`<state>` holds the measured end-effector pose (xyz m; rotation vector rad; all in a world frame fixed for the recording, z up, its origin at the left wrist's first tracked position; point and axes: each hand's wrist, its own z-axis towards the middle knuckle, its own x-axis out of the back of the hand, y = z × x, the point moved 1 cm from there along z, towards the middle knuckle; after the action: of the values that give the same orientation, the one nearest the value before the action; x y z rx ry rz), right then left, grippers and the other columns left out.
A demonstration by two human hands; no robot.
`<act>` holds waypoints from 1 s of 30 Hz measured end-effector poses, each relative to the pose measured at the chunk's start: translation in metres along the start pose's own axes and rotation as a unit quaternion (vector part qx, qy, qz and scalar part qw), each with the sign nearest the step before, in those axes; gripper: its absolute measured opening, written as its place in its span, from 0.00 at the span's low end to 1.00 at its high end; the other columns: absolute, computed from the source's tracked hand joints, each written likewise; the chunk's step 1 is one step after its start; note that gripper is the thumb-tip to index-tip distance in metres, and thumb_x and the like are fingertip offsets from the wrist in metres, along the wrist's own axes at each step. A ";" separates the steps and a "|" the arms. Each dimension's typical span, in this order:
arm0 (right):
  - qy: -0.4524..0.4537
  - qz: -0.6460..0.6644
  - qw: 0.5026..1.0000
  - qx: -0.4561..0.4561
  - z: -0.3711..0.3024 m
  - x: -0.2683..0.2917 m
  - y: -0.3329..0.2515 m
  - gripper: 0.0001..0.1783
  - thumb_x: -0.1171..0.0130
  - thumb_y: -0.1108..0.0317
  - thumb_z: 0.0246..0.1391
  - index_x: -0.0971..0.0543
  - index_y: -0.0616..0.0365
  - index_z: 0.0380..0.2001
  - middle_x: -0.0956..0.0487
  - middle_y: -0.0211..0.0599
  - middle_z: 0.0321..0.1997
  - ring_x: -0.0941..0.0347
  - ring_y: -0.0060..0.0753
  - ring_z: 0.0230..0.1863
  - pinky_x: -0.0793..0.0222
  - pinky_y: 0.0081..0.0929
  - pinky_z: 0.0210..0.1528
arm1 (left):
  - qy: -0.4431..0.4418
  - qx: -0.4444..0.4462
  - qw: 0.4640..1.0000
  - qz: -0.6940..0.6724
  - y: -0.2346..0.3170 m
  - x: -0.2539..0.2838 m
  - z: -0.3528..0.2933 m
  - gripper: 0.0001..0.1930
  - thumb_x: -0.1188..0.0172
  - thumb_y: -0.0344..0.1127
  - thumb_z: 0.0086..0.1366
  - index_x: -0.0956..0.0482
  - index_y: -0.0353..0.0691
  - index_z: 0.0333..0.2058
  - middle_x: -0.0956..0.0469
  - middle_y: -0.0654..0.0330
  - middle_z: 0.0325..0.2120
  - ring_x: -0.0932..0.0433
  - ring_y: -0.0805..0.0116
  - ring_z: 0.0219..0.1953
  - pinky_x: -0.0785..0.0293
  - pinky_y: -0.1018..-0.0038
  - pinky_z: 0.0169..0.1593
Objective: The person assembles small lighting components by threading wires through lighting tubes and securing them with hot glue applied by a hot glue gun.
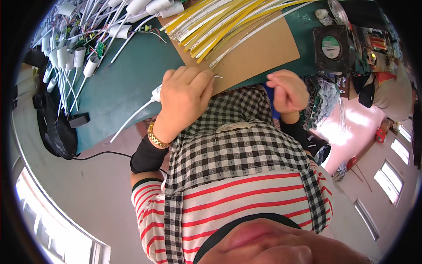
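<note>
My left hand (184,97), with a gold-coloured bracelet or watch at its wrist, is closed over a white plastic cylinder (156,93) at the near edge of the green table. A white cable (132,118) runs from the cylinder down to the left, and a thin white wire sticks out by the fingers. Just beyond the knuckles lies the end of a white LED strip (224,57); whether the hand touches it is hidden. Slightly blurred, my right hand (289,91) is raised in front of the apron, fingers loosely bent and apart, with nothing visible in it.
Yellow and white strips (215,22) lie on a brown board (263,53). White cylinders with cables and green circuit boards (70,57) crowd the far left. A black fan (332,48) stands at the right. Near the left edge sits a black shoe-shaped object (55,127).
</note>
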<state>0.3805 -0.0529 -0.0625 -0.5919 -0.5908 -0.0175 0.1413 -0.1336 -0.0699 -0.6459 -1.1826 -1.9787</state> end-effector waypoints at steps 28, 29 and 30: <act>0.311 -0.321 0.722 -0.528 -0.086 0.281 0.230 0.33 0.30 0.45 0.32 0.21 0.74 0.21 0.22 0.44 0.22 0.25 0.32 0.28 0.30 0.31 0.37 | -0.011 -0.059 0.998 0.018 -0.002 -0.008 -0.009 0.10 0.35 0.27 0.48 0.23 0.41 0.31 0.27 0.62 0.25 0.28 0.63 0.26 0.34 0.69 0.29; 0.311 -0.319 0.724 -0.526 -0.087 0.271 0.224 0.33 0.30 0.45 0.32 0.21 0.74 0.21 0.22 0.44 0.22 0.25 0.32 0.28 0.30 0.31 0.37 | -0.010 -0.061 0.998 0.031 -0.001 -0.010 -0.011 0.09 0.37 0.29 0.47 0.24 0.42 0.30 0.28 0.62 0.25 0.28 0.65 0.26 0.35 0.70 0.28; 0.357 -0.260 0.783 -0.439 -0.087 0.258 0.213 0.27 0.29 0.52 0.33 0.22 0.71 0.21 0.23 0.42 0.23 0.26 0.30 0.27 0.29 0.31 0.34 | -0.009 -0.063 0.997 0.042 -0.001 -0.012 -0.011 0.08 0.39 0.31 0.47 0.24 0.42 0.30 0.28 0.63 0.25 0.28 0.66 0.26 0.36 0.71 0.28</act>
<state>0.6798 0.1170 -0.0950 -1.2264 0.0686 -1.0574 0.1474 -0.1395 -0.0841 -0.7671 -1.0308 -1.9914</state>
